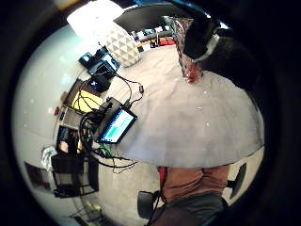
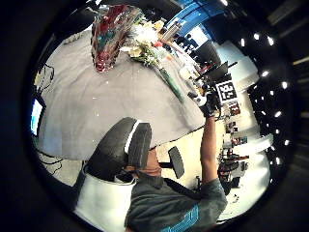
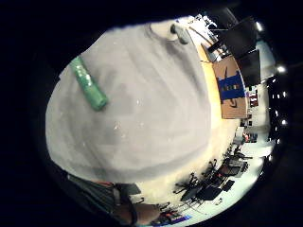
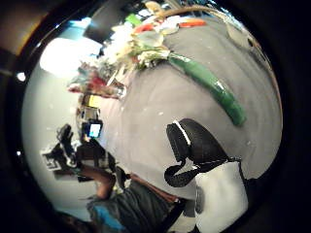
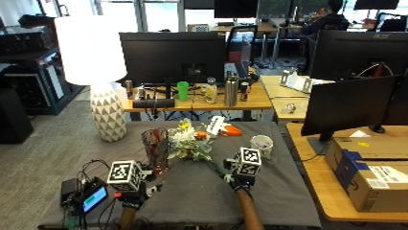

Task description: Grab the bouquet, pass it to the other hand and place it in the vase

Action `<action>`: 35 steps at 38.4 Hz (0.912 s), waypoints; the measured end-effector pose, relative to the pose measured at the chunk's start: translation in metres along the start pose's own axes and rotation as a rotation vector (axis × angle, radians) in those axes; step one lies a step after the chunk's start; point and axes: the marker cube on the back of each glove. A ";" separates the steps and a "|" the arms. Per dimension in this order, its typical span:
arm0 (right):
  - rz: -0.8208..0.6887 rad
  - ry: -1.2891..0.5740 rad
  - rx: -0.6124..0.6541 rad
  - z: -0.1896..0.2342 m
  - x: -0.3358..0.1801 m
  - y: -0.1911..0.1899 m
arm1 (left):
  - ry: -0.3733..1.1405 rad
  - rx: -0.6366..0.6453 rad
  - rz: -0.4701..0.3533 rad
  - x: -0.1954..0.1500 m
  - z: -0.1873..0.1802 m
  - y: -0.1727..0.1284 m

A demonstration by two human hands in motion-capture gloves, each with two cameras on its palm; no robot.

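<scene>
Office room, grey-clothed table in front, desks behind.
Table (image 5: pixel 191 191) with dark grey cloth; a white lamp (image 5: pixel 92 48) with a lit shade and a triangle-patterned base (image 5: pixel 107 117) at its far left corner. Wooden desk (image 5: pixel 198 103) behind with a dark monitor (image 5: pixel 172 57), bottles and a green cup (image 5: pixel 184 91). More monitors (image 5: pixel 347 103) on a wooden desk at right, cardboard boxes (image 5: pixel 369 163) below. Grey carpet (image 5: pixel 38 158). Bright windows (image 5: pixel 153 14) along the far wall.
</scene>
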 end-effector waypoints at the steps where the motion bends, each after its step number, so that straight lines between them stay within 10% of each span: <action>1: 0.015 -0.011 -0.013 0.008 0.005 -0.005 | 0.001 -0.002 -0.002 0.000 0.001 0.000; 18: 0.164 -0.157 -0.319 0.018 -0.015 0.025 | 0.018 -0.074 -0.011 0.001 0.030 -0.004; 35: 0.236 0.060 0.001 0.062 0.003 -0.033 | 0.037 -0.083 -0.019 0.001 0.035 -0.001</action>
